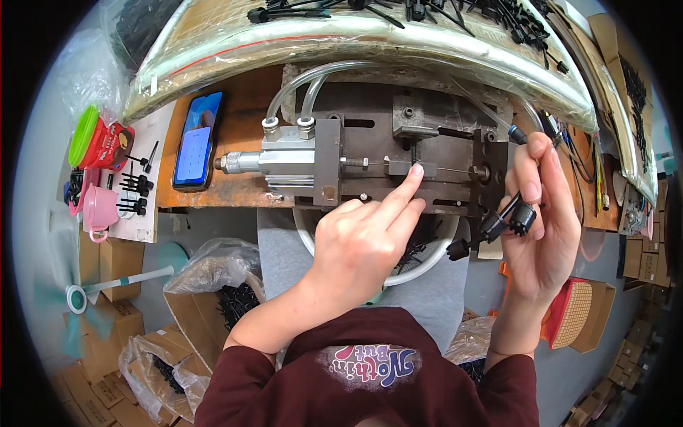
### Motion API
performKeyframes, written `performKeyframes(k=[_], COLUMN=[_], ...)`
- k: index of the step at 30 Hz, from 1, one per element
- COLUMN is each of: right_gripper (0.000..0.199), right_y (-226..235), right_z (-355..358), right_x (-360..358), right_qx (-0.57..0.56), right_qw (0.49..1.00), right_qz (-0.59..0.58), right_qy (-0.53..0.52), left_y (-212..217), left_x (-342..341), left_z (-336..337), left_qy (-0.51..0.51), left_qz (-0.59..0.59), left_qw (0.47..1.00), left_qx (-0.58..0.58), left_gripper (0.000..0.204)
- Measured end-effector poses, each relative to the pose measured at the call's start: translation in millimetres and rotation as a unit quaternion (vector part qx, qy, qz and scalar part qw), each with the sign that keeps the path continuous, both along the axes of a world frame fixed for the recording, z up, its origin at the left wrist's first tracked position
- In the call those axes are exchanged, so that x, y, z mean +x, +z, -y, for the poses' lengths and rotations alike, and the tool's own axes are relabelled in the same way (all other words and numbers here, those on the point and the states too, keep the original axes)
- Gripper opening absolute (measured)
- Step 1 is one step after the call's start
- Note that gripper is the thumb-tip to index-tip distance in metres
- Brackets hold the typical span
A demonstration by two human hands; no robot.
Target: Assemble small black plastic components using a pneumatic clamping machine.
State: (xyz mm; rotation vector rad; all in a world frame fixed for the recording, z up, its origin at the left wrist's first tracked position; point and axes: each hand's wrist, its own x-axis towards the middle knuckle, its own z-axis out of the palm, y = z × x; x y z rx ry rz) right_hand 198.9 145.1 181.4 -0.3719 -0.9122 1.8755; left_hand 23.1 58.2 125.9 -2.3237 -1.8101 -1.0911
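Note:
My left hand (366,231) reaches over a metal fixture (370,153), index finger stretched out. Its tip touches a small dark block (398,169) in the middle, where a thin black piece (413,151) stands. The other fingers are partly curled; I see nothing in them. Off the fixture's right end, my right hand (544,213) is raised and closed around several black plastic parts with toothed round heads (523,219). Their heads stick out toward the left, below the fingers. Thumb and index finger come together at the top, near a hose with a blue fitting (516,134).
A pneumatic cylinder (288,164) with clear hoses (313,73) forms the fixture's left side. Left of it lies a phone (196,142). More black parts cover a plastic-wrapped shelf (356,39) at the back. A white-rimmed bowl (427,267) sits beneath my left hand. Boxes (188,313) stand below.

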Motion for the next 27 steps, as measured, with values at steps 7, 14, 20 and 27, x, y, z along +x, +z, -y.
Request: performKeyframes(k=[7,14,20,27], right_gripper=[0.021,0.023,0.023,0.022], right_y=[-8.6,-2.5,-8.6,-0.5], right_z=[8.2,-11.1,0.9,15.0], right_x=[-12.4,7.5,10.7,5.4], right_qx=[-0.049,0.044,0.033,0.042], right_qw=[0.997,0.989,0.994,0.985], right_qz=[-0.049,0.009,0.067,0.157], right_qy=[0.020,-0.138,-0.081,-0.060], left_y=[23.9,12.9,-2.6,9.3], left_x=[-3.5,-12.0,-5.3,-7.1], left_z=[20.9,19.2,2.1,0.1], left_qy=[-0.198,-0.086,-0.019,-0.043], left_qz=[0.335,0.154,-0.014,0.057], left_qw=[0.921,0.984,1.000,0.997], left_qx=[-0.017,0.036,0.011,-0.039], left_gripper=[0.033,0.032,0.024,0.033])
